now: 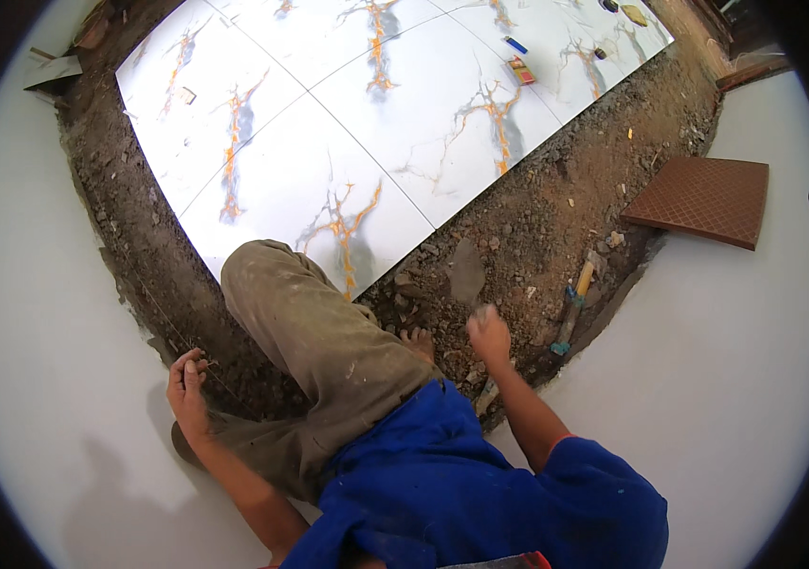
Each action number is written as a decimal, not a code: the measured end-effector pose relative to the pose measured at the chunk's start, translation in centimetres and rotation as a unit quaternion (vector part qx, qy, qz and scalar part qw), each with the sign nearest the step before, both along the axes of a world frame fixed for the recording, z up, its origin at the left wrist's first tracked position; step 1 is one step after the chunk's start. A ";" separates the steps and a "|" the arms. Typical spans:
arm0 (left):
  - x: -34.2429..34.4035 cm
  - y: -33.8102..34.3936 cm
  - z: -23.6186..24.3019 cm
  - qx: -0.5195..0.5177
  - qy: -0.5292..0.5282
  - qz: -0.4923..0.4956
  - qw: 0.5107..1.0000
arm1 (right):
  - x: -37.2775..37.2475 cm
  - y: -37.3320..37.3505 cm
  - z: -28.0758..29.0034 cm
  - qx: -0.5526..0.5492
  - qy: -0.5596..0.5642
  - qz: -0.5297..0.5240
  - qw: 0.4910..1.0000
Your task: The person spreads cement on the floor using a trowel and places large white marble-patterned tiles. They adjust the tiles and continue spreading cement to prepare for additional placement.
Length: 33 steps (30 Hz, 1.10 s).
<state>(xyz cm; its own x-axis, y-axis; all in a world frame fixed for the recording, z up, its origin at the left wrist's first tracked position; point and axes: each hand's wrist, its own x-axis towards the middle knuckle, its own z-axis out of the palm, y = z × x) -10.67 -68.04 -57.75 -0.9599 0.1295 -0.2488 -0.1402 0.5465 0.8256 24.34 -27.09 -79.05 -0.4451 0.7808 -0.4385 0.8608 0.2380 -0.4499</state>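
My right hand is closed round the handle of a trowel. The grey trowel blade points away from me over loose, stony soil. On the left, my left hand is raised beside my knee, its fingers curled together. A thin string runs along the soil close by those fingers; whether they grip it is unclear. White marble-look floor tiles with grey and orange veins lie ahead, their near corner by my bent leg.
At the right, a brown patterned tile leans across the soil's edge. A tool with a yellowish handle lies nearer. On the tiles rest a red-and-yellow small pack and a blue lighter. White walls flank the strip.
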 end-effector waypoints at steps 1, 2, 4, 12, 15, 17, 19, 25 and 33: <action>0.1 -0.3 0.0 0.004 -0.005 0.001 1.000 | -2.1 1.8 -0.4 -0.027 0.041 -0.091 0.995; 0.2 -0.5 0.0 0.004 -0.006 0.003 1.000 | -4.3 3.9 -0.8 -0.060 0.086 -0.179 0.978; 0.6 -1.1 0.1 -0.001 -0.006 0.011 1.000 | -9.5 7.5 -2.0 -0.275 0.319 -0.450 0.787; 3.0 -2.7 2.7 -0.020 -0.002 0.058 0.998 | -21.3 -1.5 -4.6 -0.444 0.333 -0.578 0.598; 3.4 -2.7 3.6 0.020 0.001 0.072 0.997 | -20.3 -6.2 -4.7 -0.453 0.294 -0.554 0.633; 2.9 -2.6 3.8 0.027 0.011 0.081 0.996 | -19.4 -8.0 -4.3 -0.430 0.293 -0.538 0.663; 2.4 -2.6 4.0 0.033 0.020 0.085 0.996 | -18.6 -8.9 -3.4 -0.438 0.261 -0.539 0.670; 1.9 -3.5 5.1 -0.021 0.031 0.059 0.998 | -15.9 -7.2 -0.8 -0.359 0.334 -0.489 0.721; 3.8 -7.1 9.5 -0.093 0.085 0.070 0.990 | -9.6 4.4 0.7 -0.307 0.300 -0.494 0.756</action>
<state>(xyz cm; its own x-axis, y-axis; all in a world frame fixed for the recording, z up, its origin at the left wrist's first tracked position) -6.85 -75.10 -48.22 -0.9951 -0.0402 -0.0899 -0.0933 0.6758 0.7312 14.71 -22.68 -78.38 -0.0411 0.5939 -0.8035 0.0792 -0.7997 -0.5951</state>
